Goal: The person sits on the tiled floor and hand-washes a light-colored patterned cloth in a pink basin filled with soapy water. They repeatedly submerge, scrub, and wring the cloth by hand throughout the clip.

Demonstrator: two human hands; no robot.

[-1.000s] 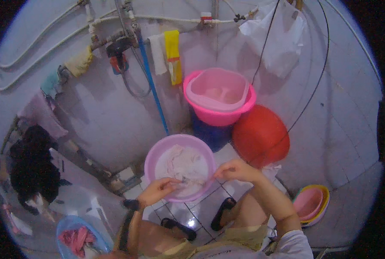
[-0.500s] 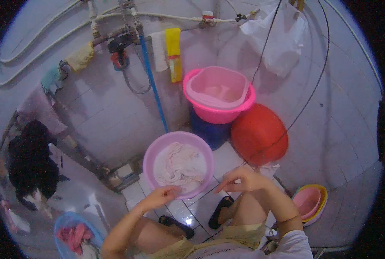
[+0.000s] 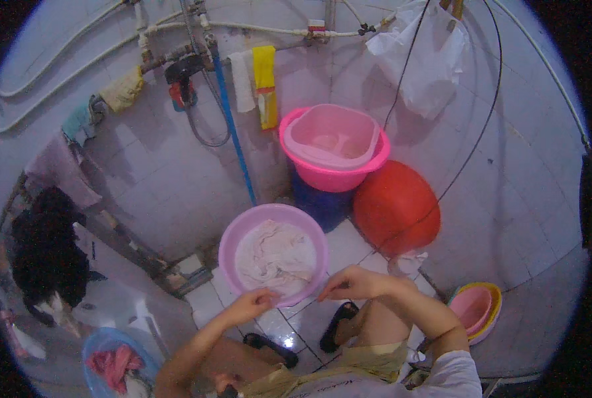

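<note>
Tiled washroom, pale wall (image 3: 156, 152), pipes along its upper part. On the tiled floor (image 3: 276, 323): purple basin (image 3: 270, 213), between the feet and the back wall, with pale cloth (image 3: 277, 247) lying in whitish liquid. Left hand (image 3: 252, 305): at the basin's near rim, fingers bent; cannot tell whether it grips or touches the rim. Right hand (image 3: 358, 284): just beside the near-right rim, fingers loosely extended, empty. Beyond the basin: bright pink tub (image 3: 326, 180) atop a blue container (image 3: 317, 205), paler pink tub (image 3: 336, 136) nested inside; red basin (image 3: 397, 209) tilted beside them. Lower left: blue tub (image 3: 97, 339) with pink cloth (image 3: 115, 369).
</note>
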